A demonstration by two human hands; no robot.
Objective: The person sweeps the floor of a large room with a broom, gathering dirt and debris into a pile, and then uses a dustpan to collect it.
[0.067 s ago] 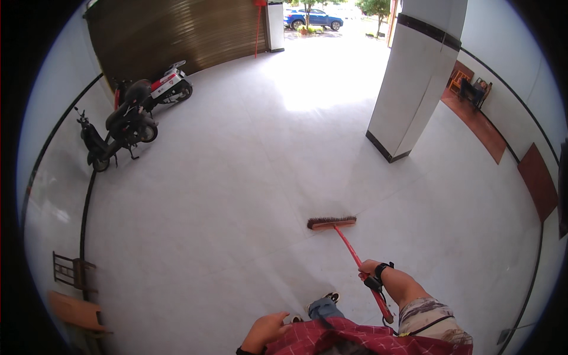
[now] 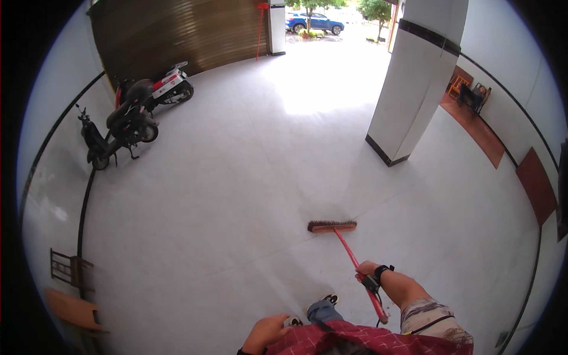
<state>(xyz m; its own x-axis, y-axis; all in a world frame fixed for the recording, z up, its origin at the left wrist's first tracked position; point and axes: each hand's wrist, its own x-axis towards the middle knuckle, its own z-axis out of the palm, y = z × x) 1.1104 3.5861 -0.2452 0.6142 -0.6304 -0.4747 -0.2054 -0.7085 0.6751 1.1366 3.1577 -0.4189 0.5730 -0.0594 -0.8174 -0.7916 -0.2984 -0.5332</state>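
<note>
My right hand [image 2: 368, 270] is closed round the red handle of a push broom [image 2: 349, 248]. The broom's wide reddish-brown head [image 2: 332, 228] is at floor level ahead of me, with dark bristles along its far side. The handle's lower end comes back beside my right forearm, which wears a dark wrist strap with a small device. Close to my waist, by the red checked cloth [image 2: 313, 336], my left hand [image 2: 267, 332] holds nothing that I can see; its fingers are loosely bent and slightly apart. My shoes [image 2: 330, 299] stand between the two hands.
A white pillar [image 2: 408, 94] with dark bands rises ahead on the right. Scooters [image 2: 133, 109] stand along the left wall, near a rolling shutter [image 2: 177, 32]. A wooden chair [image 2: 71, 269] is at lower left. Someone reclines on a seat [image 2: 473, 96] at far right.
The whole scene sits a little lower in the picture, the broom head included. My left hand's fingers have drawn in slightly. My right hand keeps its hold on the handle.
</note>
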